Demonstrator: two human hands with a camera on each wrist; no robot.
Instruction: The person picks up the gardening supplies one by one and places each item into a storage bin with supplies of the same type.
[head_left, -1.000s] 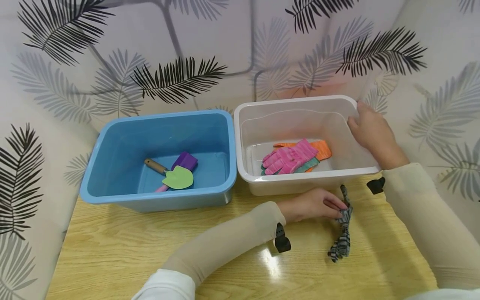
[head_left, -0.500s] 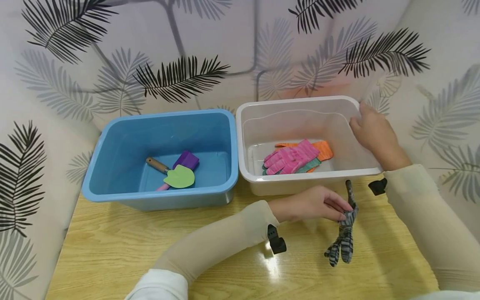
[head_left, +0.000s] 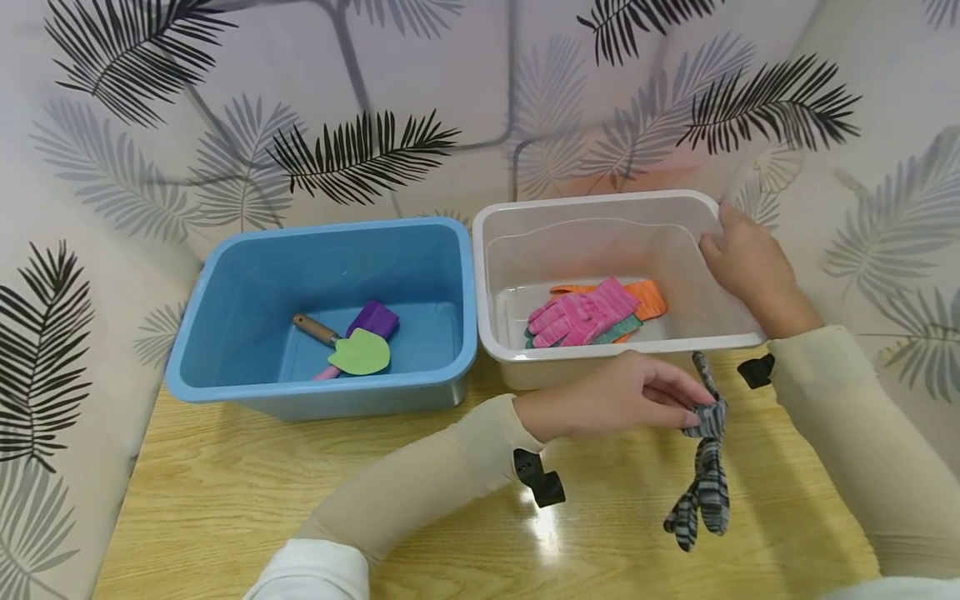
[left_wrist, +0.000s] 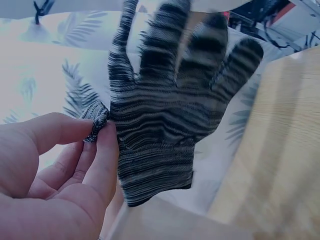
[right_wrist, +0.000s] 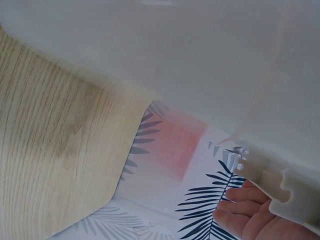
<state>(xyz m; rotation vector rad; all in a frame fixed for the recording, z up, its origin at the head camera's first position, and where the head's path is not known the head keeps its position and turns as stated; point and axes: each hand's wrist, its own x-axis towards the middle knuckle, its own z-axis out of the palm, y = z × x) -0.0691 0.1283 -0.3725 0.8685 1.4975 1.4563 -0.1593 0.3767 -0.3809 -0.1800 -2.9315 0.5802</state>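
My left hand (head_left: 611, 398) pinches a black-and-grey striped knit glove (head_left: 711, 479) between thumb and fingers, in front of the white bin. The glove hangs with its fingers downward over the table. In the left wrist view the striped glove (left_wrist: 165, 110) spreads out flat beside the hand (left_wrist: 60, 170), a small fold caught at the fingertips. My right hand (head_left: 753, 262) grips the right rim of the white bin (head_left: 622, 353); in the right wrist view its fingers (right_wrist: 240, 212) curl under the rim. Inside this bin lie a pink glove (head_left: 581, 315), an orange glove (head_left: 651, 298) and a green one (head_left: 618, 332).
Left of the white bin stands a blue bin (head_left: 315, 389), their rims side by side. It holds a green trowel (head_left: 360, 353) with a wooden handle and a purple tool (head_left: 373, 320). Both bins sit on a wooden table (head_left: 420, 517) against a leaf-patterned cloth (head_left: 420, 75).
My left hand has lifted the striped glove and shifted slightly right with it; the glove now hangs straighter. The right hand keeps its place on the bin rim.
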